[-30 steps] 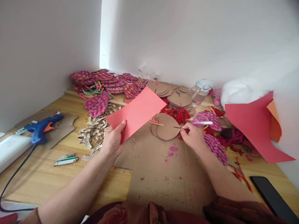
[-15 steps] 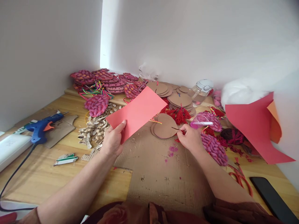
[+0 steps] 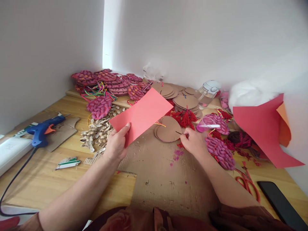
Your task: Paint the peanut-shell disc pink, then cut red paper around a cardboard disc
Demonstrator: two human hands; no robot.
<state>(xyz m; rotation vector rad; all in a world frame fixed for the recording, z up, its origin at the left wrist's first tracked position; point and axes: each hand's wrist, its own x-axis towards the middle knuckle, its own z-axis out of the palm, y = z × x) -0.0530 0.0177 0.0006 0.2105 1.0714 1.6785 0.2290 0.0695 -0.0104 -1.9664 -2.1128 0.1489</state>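
Note:
My left hand [image 3: 117, 141] holds a rectangular sheet of red paper [image 3: 144, 115] by its lower left end, thumb on top, tilted above the table. My right hand [image 3: 192, 140] is closed in a pinch at the right edge of a round cardboard disc [image 3: 168, 130]. A thin dark stick [image 3: 178, 132] shows at its fingertips, pointing left over the disc; the rest is hidden. The disc lies on another one, on a large cardboard sheet [image 3: 166, 183]. Yellow and red threads [image 3: 160, 124] lie across the disc's left part, beside the paper.
Braided pink pieces [image 3: 115, 85], pistachio-like shells [image 3: 96, 134] and a blue glue gun [image 3: 43, 130] lie left. Stacked discs [image 3: 185, 102], red tassels [image 3: 187, 118] and a clear bottle [image 3: 208, 93] stand behind. Right are curled red paper [image 3: 262, 125], orange-handled scissors [image 3: 247, 186] and a phone [image 3: 279, 202].
My right hand has shifted slightly left, and less of the dark stick shows. The red paper in my left hand has barely moved.

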